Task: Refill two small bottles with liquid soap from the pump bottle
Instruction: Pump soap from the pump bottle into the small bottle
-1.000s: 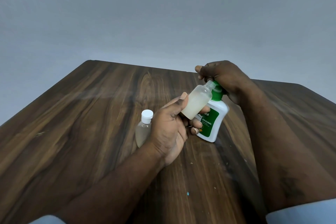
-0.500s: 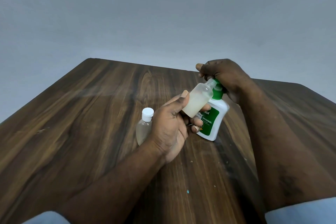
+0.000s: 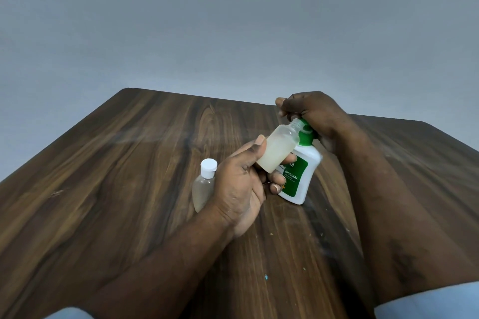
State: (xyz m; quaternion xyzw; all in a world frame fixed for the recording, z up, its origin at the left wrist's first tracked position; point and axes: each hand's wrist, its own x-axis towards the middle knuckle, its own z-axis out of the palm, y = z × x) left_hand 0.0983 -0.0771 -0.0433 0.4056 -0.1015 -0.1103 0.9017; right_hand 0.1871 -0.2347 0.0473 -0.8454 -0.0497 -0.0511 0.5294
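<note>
Little is changing between the earlier frames and now: both hands are keeping their places, and the open small bottle is staying tilted with its neck under the pump's spout. The left hand is gripping this bottle low on its body, thumb pressing along the near side and fingers curling around the far side, wrist bent so the mouth is leaning up and to the right. The right hand is sitting closed over the green pump head of the pump bottle, palm down, forearm reaching in from the right; the spout itself is hidden under its fingers. That white bottle is standing on the desk, slightly tilted, just behind the left hand's fingers. A second small bottle, capped in white, is standing just left of the left wrist, partly hidden by it. The risk, as I judge it, is that the narrow mouth is slipping off the spout line during a press, sending soap down the outside or onto the desk. Pressing hard on a leaning pump bottle could also be tipping it, and the left wrist is sitting close enough to knock the capped bottle over.
</note>
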